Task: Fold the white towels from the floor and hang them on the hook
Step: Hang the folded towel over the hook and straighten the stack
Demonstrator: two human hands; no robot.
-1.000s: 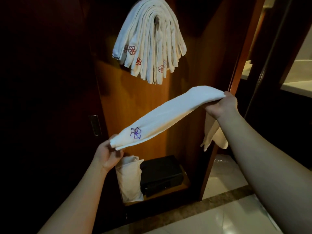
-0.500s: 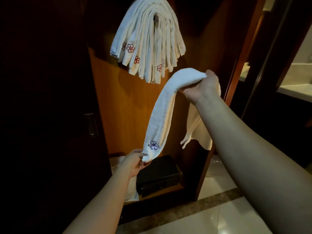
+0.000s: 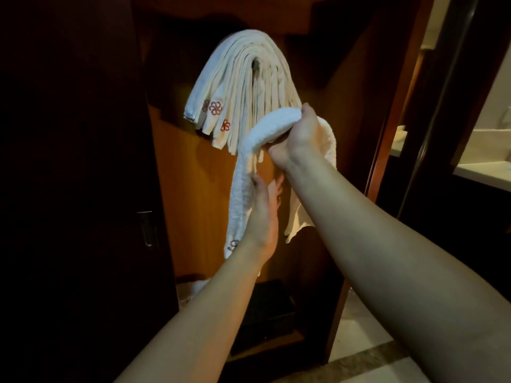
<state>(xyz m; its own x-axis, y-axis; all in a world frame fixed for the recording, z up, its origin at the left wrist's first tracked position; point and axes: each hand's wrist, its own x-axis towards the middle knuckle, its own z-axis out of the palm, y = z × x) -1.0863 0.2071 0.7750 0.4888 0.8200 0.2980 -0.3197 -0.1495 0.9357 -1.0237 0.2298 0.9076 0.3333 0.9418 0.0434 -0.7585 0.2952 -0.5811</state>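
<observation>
Hands [image 3: 300,134] lift folded towel [image 3: 240,189] just beneath hung towels [image 3: 243,87].

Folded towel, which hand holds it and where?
Right hand grips the folded towel at its top bend; left hand lies against its hanging length.

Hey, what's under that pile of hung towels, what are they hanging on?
The hung towels drape over a small dark support, only just showing at the fold. The rest is covered, so its shape can't be told. Below them, the right hand holds a folded towel.
</observation>
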